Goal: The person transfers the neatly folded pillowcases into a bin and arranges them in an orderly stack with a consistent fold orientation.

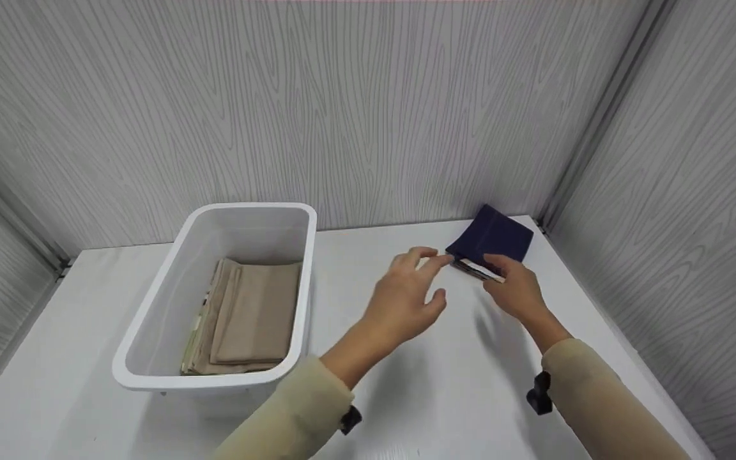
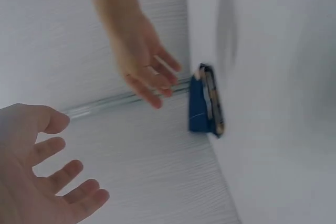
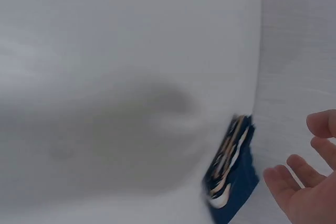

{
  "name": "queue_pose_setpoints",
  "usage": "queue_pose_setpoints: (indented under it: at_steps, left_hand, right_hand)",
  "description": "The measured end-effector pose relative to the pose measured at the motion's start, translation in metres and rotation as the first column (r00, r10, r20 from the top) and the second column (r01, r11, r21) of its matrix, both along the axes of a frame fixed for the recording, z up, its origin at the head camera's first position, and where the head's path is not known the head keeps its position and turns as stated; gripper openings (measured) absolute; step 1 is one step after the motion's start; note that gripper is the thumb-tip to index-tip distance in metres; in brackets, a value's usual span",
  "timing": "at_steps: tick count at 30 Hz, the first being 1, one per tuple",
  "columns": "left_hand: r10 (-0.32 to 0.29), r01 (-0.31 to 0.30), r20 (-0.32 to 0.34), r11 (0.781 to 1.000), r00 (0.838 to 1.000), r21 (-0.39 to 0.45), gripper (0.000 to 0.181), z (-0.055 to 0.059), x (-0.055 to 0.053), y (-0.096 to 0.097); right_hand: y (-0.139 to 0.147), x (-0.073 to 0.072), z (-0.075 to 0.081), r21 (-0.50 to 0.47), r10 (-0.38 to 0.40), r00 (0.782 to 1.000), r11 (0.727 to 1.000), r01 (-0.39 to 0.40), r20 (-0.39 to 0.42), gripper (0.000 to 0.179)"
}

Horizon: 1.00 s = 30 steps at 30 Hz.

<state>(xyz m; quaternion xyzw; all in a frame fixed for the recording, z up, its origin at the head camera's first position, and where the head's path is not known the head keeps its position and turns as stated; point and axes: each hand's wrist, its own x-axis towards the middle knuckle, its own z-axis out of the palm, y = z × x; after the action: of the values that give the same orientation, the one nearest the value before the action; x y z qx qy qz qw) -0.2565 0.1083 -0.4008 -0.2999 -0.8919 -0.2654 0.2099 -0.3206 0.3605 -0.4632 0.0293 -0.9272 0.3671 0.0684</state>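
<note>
A stack of folded cloths [image 1: 492, 235] with a dark blue top lies at the far right corner of the white table. White, tan and dark layers show along its near edge, clearest in the right wrist view, where the folded cloths [image 3: 236, 171] are a little blurred. My right hand [image 1: 513, 285] is by the stack's near right side; in the right wrist view its loosely bent fingers [image 3: 299, 174] are apart from the cloth. To the left of the stack, my left hand [image 1: 408, 295] hovers above the table with spread, relaxed fingers and holds nothing.
A white plastic bin [image 1: 122, 358] stands on the left part of the table [image 1: 457, 409]. Folded beige cloths [image 1: 259, 313] lie inside it, with a greenish edge at their left. Grey wood-grain panels [image 1: 368, 115] rise behind the table and at both sides.
</note>
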Motion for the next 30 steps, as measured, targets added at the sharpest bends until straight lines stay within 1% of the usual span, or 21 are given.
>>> queue_pose_setpoints:
  at_steps: [2, 3, 4, 6, 8, 10, 12, 15, 17, 18, 20, 23, 26, 27, 30]
  left_hand:
    - [0.01, -0.012, -0.02, 0.997, 1.0, -0.079, 0.048, -0.023, -0.02, 0.022]
    - [0.017, -0.021, -0.036, 0.992, 0.999, -0.128, 0.048, -0.036, -0.031, 0.031]
    - [0.032, -0.04, -0.045, 0.982, 0.998, -0.186, 0.049, -0.047, -0.041, 0.04]
    - [0.068, -0.082, -0.056, 0.95, 0.996, -0.303, 0.051, -0.068, -0.059, 0.056]
    - [0.114, -0.121, -0.041, 0.905, 0.993, -0.407, 0.055, -0.086, -0.074, 0.073]
    - [0.163, -0.142, 0.003, 0.867, 0.987, -0.477, 0.061, -0.099, -0.085, 0.089]
    - [0.204, -0.156, 0.036, 0.839, 0.978, -0.521, 0.068, -0.11, -0.094, 0.103]
    - [0.248, -0.179, 0.045, 0.801, 0.968, -0.572, 0.072, -0.119, -0.104, 0.117]
    - [0.261, -0.191, 0.031, 0.778, 0.965, -0.599, 0.073, -0.124, -0.104, 0.116]
    - [0.262, -0.194, 0.025, 0.774, 0.965, -0.603, 0.072, -0.126, -0.104, 0.114]
    - [0.254, -0.191, 0.021, 0.777, 0.967, -0.6, 0.07, -0.129, -0.104, 0.11]
    - [0.254, -0.181, 0.037, 0.778, 0.966, -0.601, 0.066, -0.132, -0.106, 0.102]
    - [0.268, -0.162, 0.083, 0.771, 0.96, -0.616, 0.064, -0.133, -0.108, 0.095]
    - [0.271, -0.154, 0.1, 0.772, 0.957, -0.617, 0.063, -0.133, -0.108, 0.094]
    - [0.271, -0.131, 0.149, 0.788, 0.951, -0.601, 0.061, -0.133, -0.106, 0.09]
  right_hand:
    - [0.011, -0.009, -0.012, 0.104, -0.03, 0.999, 0.994, 0.033, -0.03, 0.057]
    - [0.014, -0.014, -0.017, 0.144, -0.036, 0.998, 0.989, 0.042, -0.045, 0.058]
    - [0.017, -0.018, -0.023, 0.176, -0.038, 0.998, 0.983, 0.047, -0.058, 0.06]
    - [0.019, -0.026, -0.033, 0.225, -0.026, 0.997, 0.974, 0.041, -0.069, 0.063]
    - [0.022, -0.031, -0.041, 0.263, -0.011, 0.998, 0.964, 0.027, -0.062, 0.068]
    - [0.025, -0.035, -0.048, 0.294, -0.003, 0.999, 0.956, 0.014, -0.037, 0.071]
    - [0.029, -0.037, -0.055, 0.32, 0.003, 1.0, 0.947, -0.003, 0.0, 0.072]
    - [0.033, -0.038, -0.064, 0.328, 0.013, 0.997, 0.944, -0.038, 0.078, 0.071]
    - [0.028, -0.034, -0.069, 0.32, 0.017, 0.992, 0.946, -0.057, 0.126, 0.069]
    - [0.025, -0.033, -0.07, 0.317, 0.016, 0.99, 0.946, -0.061, 0.142, 0.067]
    - [0.018, -0.03, -0.071, 0.318, 0.007, 0.988, 0.947, -0.056, 0.155, 0.064]
    - [0.007, -0.028, -0.069, 0.335, 0.005, 0.988, 0.941, -0.056, 0.153, 0.061]
    - [0.0, -0.028, -0.068, 0.336, 0.006, 0.989, 0.94, -0.057, 0.15, 0.059]
    - [-0.001, -0.028, -0.068, 0.334, 0.006, 0.988, 0.941, -0.057, 0.152, 0.058]
    - [-0.002, -0.028, -0.066, 0.32, 0.002, 0.988, 0.946, -0.052, 0.155, 0.056]
